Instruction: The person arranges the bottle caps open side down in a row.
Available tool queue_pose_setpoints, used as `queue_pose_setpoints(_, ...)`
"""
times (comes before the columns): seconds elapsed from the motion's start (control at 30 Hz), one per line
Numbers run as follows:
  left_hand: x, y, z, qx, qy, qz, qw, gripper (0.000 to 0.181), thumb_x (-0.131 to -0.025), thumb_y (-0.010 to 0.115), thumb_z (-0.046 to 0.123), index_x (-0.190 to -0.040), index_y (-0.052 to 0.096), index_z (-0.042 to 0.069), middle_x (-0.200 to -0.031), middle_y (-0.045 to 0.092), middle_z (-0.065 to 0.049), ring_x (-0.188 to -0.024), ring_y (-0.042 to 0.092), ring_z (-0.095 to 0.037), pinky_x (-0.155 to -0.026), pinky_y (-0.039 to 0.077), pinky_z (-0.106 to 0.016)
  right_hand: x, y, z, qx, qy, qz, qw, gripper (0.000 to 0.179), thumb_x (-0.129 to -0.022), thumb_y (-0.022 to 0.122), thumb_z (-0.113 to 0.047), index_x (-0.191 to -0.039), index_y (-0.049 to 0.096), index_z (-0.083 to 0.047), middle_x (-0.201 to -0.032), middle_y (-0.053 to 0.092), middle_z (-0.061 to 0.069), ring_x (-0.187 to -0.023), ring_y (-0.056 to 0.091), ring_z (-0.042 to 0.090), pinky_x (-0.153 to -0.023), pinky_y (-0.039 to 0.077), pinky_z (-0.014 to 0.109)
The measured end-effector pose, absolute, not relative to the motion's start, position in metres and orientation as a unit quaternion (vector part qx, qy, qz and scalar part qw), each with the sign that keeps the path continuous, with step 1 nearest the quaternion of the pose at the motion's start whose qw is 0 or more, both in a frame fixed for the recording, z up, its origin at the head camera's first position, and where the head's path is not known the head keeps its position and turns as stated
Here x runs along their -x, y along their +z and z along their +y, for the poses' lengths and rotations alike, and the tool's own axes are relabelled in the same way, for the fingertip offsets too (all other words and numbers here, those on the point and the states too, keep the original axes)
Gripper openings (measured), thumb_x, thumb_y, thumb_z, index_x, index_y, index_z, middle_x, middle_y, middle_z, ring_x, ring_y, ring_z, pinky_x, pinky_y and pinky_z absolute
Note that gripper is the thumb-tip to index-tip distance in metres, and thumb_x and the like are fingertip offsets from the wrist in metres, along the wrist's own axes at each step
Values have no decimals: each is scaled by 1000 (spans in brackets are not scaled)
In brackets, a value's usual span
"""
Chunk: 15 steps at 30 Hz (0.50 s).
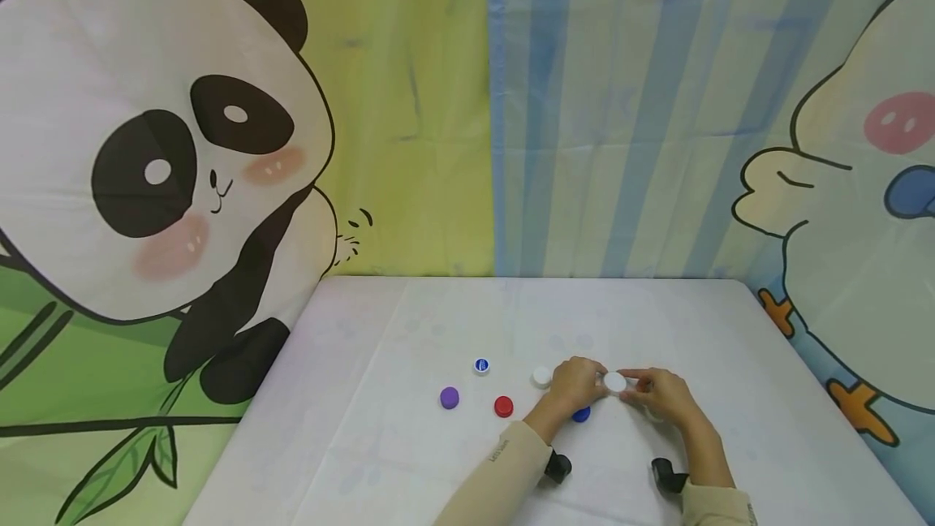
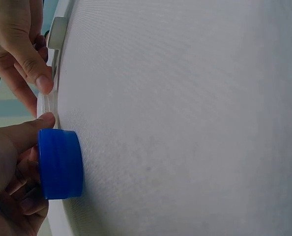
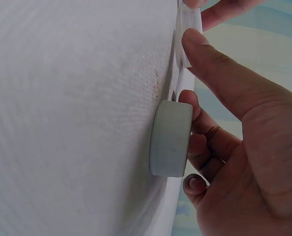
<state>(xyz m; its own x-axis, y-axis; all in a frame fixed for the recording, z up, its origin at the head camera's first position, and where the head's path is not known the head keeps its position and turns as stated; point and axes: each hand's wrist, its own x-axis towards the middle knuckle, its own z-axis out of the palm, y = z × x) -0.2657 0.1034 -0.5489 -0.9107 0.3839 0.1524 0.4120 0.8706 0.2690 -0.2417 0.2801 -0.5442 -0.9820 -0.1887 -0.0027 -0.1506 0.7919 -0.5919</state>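
Observation:
Both hands hold one white bottle cap [image 1: 615, 382] at its opposite sides, just above or on the table. My left hand [image 1: 577, 381] grips its left edge with the thumb and fingers. From the other side my right hand [image 1: 663, 396] pinches it between thumb and forefinger. Close under the left hand lies a blue bottle cap [image 2: 61, 163], partly hidden by that hand in the head view. A second, pale white cap [image 3: 170, 140] sits on the table by the right hand's curled lower fingers. Another white cap [image 1: 541, 377] lies just left of the left hand.
Further left on the white table [image 1: 380, 461] are a red cap [image 1: 503, 407], a purple cap [image 1: 450, 398] and a blue-and-white cap [image 1: 481, 365]. Black wrist cameras stick out inward from both wrists. A printed curtain [image 1: 409, 120] hangs behind the table's far edge.

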Motion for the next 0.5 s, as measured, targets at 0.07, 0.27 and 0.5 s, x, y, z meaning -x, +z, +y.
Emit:
queue_pose_setpoints(0.07,266,-548,104,205,-142,-967,48,28,-70,72,44,-96,69,33,-86,67,15,-70,61,-6,-52,40,-17,242,-545,280,86,-309,947,34,42,-75,71,-29,-112,64,-10,-72,52,-2,-61,40,12,-55,33,27)
queue_pose_setpoints(0.27,267,-544,100,202,-135,-970,24,34,-71,70,46,-103,67,33,-92,66,15,-77,61,-6,-56,43,-19,242,-543,278,72,-310,947,51,48,-75,71,-24,-118,59,-7,-68,49,0,-61,41,14,-54,34,28)
queue_pose_setpoints(0.5,276,-505,70,204,-197,-959,-8,43,-78,64,45,-117,60,28,-74,59,13,-64,52,-2,-55,41,-18,236,-520,281,73,-282,956,39,58,-78,67,-34,-124,52,-2,-79,58,4,-62,46,14,-54,37,28)
